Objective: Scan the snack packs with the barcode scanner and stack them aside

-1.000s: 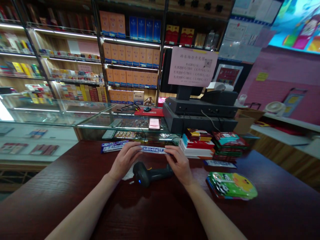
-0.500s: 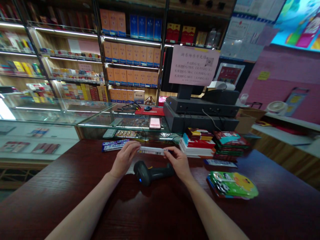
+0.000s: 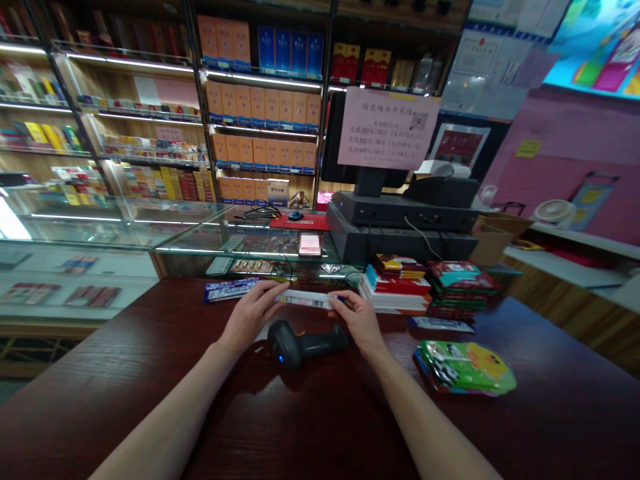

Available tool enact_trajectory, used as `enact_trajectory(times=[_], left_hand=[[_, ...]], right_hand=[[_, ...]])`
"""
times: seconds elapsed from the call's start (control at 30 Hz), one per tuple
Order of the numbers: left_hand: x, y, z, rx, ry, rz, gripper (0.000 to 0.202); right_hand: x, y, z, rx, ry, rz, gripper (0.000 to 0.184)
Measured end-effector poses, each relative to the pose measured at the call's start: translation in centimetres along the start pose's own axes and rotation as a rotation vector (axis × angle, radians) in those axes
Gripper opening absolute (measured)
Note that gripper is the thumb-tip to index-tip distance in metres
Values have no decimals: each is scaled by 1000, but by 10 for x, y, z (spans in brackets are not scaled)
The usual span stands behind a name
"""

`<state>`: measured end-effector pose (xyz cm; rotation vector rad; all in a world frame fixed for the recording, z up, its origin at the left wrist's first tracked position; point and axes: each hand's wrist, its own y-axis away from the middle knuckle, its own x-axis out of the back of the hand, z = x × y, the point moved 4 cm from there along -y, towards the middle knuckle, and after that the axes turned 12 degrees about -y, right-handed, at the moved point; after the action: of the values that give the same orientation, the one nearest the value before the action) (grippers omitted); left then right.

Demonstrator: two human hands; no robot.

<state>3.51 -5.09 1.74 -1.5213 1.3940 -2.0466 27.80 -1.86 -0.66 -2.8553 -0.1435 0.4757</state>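
Nearest to me, glossy dark wood spreads between the two forearms, a wide reach of tabletop [image 3: 310,433] whose left and right edges slant inward as they run away. A handheld barcode scanner [image 3: 306,348] lies just in front of the hands, blue light lit, its handle end just beside the right hand [image 3: 359,320]. To the right, with bare wood between it and the right forearm, sits a green pouch with a duck picture [image 3: 467,367].

Both hands are closed in a pinch: the left hand [image 3: 253,312] grips one end of a slim stick packet [image 3: 304,299], the right grips the other, holding it level beyond the scanner. A second ago its blue lettered front faced this way; now it is rolled to a pale side with what looks like a barcode. The scanner has stayed put.

Past the hands, purple packets [image 3: 231,290] lie by the left fingers, near the table's far edge; on the right stand a white-and-red stack [image 3: 395,297] and dark-red packets [image 3: 457,290], with another stick packet flat in front. Beyond comes a glass showcase [image 3: 240,247], a monitor wearing a pink price sheet [image 3: 384,130], then lit shelves of orange boxes [image 3: 263,107].
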Motion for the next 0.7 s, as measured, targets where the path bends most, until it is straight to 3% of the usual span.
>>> enact_trajectory(times=[0.17,0.37,0.53,0.7], left_hand=[[-5,3,-9,31,-31,8,34],[-4,10,-29,163,-146,56,30],[-4,14,-43,233,-192,65,31],[-3,17,-49,272,-237,91,30]], right_hand=[[2,-2,2,-8,-25,5,44],[10,-4,1,14,43,-26,46],[1,5,-8,24,306,-314,40],[-10,21,-13,90,680,-592,74]])
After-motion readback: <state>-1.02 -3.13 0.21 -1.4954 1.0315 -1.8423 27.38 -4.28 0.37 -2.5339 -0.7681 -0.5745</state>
